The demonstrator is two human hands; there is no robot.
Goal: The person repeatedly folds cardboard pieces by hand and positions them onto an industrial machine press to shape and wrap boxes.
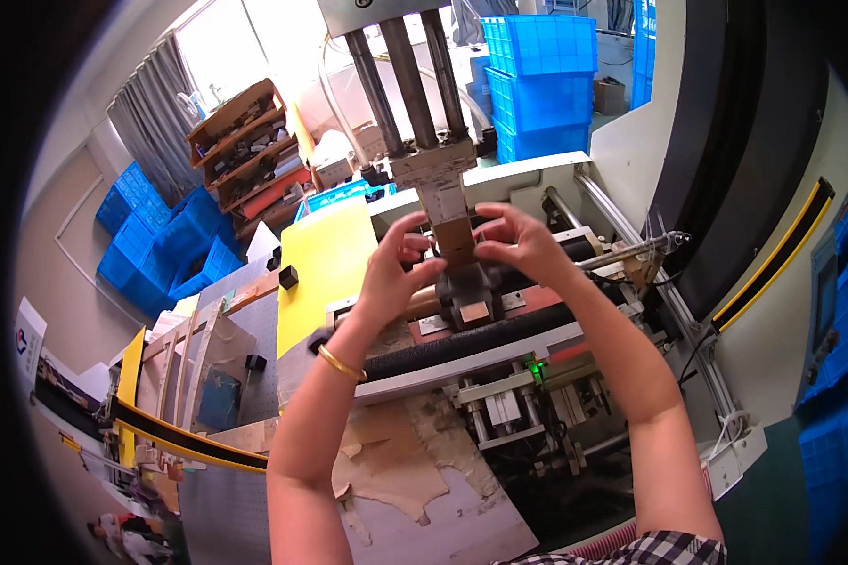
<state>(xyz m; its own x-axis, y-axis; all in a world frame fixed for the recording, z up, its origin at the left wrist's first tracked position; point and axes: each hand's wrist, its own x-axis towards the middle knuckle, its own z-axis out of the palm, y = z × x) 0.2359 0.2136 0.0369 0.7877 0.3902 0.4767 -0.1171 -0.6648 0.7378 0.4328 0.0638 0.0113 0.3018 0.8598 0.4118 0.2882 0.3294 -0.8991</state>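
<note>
Both my hands reach into a machine, one on each side of a brown block [455,241] under its upright press head [445,200]. My left hand [393,268] is at the block's left, with bent fingers and thumb apart. At the right side, my right hand [520,247] has its fingers curled and its fingertips close to the block's edge; whether they touch it I cannot tell. Below the block sits a dark block-shaped fixture [469,294] with a small tan patch on its front. A gold bangle [342,364] circles my left wrist.
A black roller [443,350] crosses in front of the fixture. Left of it lies a yellow panel [325,268] with small black cubes. Torn brown paper [391,471] covers the near board. Blue crates [542,85] are stacked behind. Yellow-and-black bars [773,254] flank the machine.
</note>
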